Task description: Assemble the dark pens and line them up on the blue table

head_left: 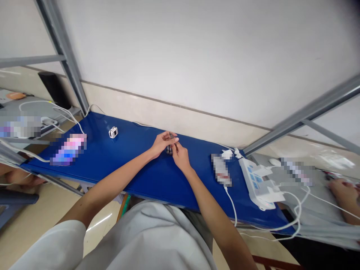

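Note:
My left hand (162,143) and my right hand (180,155) meet over the middle of the blue tabletop (126,150). Between their fingertips is a small dark grey object (172,135), slim in shape, which both hands grip. Just below it, between the hands, small dark metallic pieces (169,150) show; whether they belong to the held object cannot be made out. A small white item with black parts (113,132) stands on the tabletop to the left of my hands.
A blurred phone (69,150) lies at the left, another blurred device (221,170) with a white cable at the right. Beside it is a white power strip (254,183) with plugs and looping cables. Grey metal posts flank the table. Another person's hand (344,193) is at far right.

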Tool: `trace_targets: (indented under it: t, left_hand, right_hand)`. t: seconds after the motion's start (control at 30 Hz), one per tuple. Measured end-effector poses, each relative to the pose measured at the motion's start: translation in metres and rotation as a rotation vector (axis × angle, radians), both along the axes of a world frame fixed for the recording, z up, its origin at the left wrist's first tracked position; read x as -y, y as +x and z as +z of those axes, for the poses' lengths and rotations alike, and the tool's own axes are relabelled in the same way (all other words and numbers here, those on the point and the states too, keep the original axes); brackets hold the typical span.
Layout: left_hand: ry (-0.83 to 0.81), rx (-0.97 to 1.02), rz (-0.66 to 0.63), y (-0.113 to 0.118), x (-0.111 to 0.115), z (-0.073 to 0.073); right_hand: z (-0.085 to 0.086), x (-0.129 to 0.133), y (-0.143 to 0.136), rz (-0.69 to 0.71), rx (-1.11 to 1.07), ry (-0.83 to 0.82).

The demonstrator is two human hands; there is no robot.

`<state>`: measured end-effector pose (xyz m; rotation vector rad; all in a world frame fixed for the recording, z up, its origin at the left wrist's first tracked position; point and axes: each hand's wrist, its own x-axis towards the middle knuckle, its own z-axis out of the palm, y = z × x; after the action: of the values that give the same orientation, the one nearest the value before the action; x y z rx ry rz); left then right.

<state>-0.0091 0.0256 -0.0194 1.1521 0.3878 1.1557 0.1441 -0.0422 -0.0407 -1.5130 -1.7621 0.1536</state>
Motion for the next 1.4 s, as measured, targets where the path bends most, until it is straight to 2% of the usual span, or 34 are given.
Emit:
trace_targets:
  t: [0.13,0.37,0.47,0.6,0.8,0.93,1.1,1.27,1.4]
  left_hand:
    - [0.007,0.040,-0.179,-0.007,0.000,0.002]
    - [0.044,-0.024,0.010,-0.015,0.002,0.002]
    - [0.079,-0.041,0.045,-0.018,0.001,0.003]
    - [0.084,-0.058,0.062,-0.020,-0.001,0.002]
    - [0.067,-0.018,-0.100,-0.021,-0.006,0.003]
    - [0.062,-0.033,-0.039,-0.018,-0.008,0.002]
    - [-0.018,0.007,0.080,-0.009,-0.008,0.000]
    - [-0.019,0.073,0.038,-0.007,-0.006,-0.001]
    - [0.000,0.024,0.118,-0.006,-0.005,-0.002]
  right_hand:
    - [0.001,-0.001,-0.001,-0.027,-0.007,0.004]
    - [0.002,-0.001,-0.007,-0.015,0.062,-0.030]
    - [0.003,0.001,-0.010,-0.021,0.104,-0.046]
    - [0.004,0.002,-0.010,-0.018,0.135,-0.046]
    - [0.004,-0.004,-0.002,-0.065,0.123,0.001]
    - [0.003,-0.010,0.004,-0.066,0.092,-0.015]
    - [0.004,-0.006,0.003,0.032,0.035,-0.003]
    - [0.008,0.001,-0.002,0.045,0.001,0.071]
    - [0.008,0.003,-0.003,0.103,-0.093,0.009]
